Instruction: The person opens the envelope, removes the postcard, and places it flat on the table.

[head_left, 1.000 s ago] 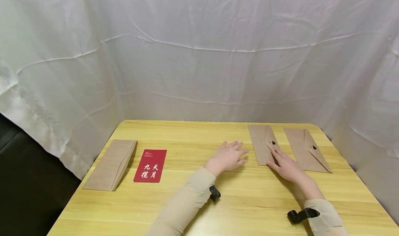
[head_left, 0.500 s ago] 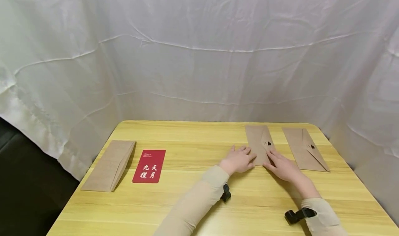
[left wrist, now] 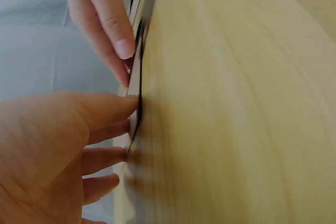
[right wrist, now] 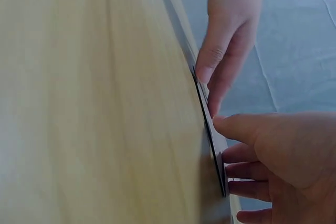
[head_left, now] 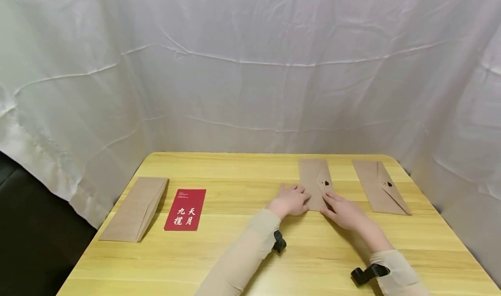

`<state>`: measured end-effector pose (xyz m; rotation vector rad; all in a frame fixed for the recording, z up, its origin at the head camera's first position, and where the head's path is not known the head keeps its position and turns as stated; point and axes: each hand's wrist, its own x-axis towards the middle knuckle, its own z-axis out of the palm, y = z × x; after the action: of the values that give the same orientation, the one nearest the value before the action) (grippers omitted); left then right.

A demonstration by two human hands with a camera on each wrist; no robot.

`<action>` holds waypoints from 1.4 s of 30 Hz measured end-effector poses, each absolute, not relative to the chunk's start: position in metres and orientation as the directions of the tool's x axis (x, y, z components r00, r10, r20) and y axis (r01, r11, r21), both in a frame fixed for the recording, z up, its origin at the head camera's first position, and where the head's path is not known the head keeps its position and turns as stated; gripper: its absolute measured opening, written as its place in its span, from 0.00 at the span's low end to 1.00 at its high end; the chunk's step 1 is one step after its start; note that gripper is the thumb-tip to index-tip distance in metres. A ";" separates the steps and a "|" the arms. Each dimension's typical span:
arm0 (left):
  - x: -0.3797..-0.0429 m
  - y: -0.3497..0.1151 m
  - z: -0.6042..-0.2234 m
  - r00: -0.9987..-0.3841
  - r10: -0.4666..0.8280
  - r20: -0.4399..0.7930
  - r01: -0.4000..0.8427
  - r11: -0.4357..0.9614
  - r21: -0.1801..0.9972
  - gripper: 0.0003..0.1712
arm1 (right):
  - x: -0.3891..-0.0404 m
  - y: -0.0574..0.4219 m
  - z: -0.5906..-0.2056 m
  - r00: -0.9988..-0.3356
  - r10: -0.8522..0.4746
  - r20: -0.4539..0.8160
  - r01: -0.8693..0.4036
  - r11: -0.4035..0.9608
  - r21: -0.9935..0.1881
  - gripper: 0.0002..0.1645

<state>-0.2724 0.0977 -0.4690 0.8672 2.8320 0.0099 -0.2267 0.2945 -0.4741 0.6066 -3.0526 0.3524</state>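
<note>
Brown paper, the middle envelope [head_left: 312, 178] lies on the tabletop [head_left: 242, 170], touched by the unclenched left grip [head_left: 291, 201] and right grip [head_left: 343, 211], apparently for positioning, which likely calls next for even pressure.

Curtained-off work nook, room type unclear to me; pale cloth [head_left: 250, 91] walls three sides of wood-grain table [head_left: 235, 187].
</note>
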 end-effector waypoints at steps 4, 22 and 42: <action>-0.268 0.086 -0.466 -0.818 0.542 -0.193 0.538 0.840 0.074 0.29 | -0.223 0.284 -0.475 -0.907 -0.416 0.067 -0.421 0.889 -0.182 0.34; -0.242 0.037 -0.464 -0.804 0.555 -0.214 0.555 0.829 0.063 0.28 | -0.212 0.249 -0.469 -0.851 -0.520 0.076 -0.525 0.838 -0.148 0.31; -0.202 -0.020 -0.466 -0.797 0.582 -0.160 0.582 0.811 0.048 0.29 | -0.187 0.223 -0.464 -0.733 -0.679 0.041 -0.678 0.724 -0.126 0.33</action>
<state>-0.2020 -0.0198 -0.4659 0.9163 2.8287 -0.0055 -0.1866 0.2228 -0.4643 1.1514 -2.9244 0.2085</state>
